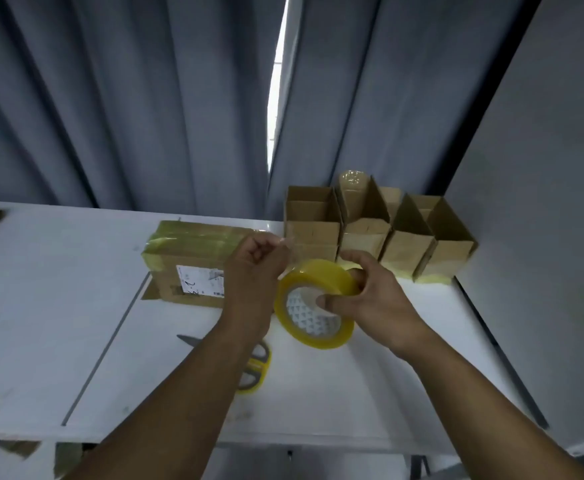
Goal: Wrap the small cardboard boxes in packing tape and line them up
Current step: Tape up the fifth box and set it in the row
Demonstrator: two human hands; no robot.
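Fingers (326,302) gripping tape roll (315,274), core facing camera

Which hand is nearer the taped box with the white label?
Left. The left hand is at the right end of the taped box; the right hand grips the tape roll farther right.

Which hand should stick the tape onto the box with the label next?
Probably the left. The left hand pinches the loose tape end right beside the labelled box, while the right hand grips the roll.
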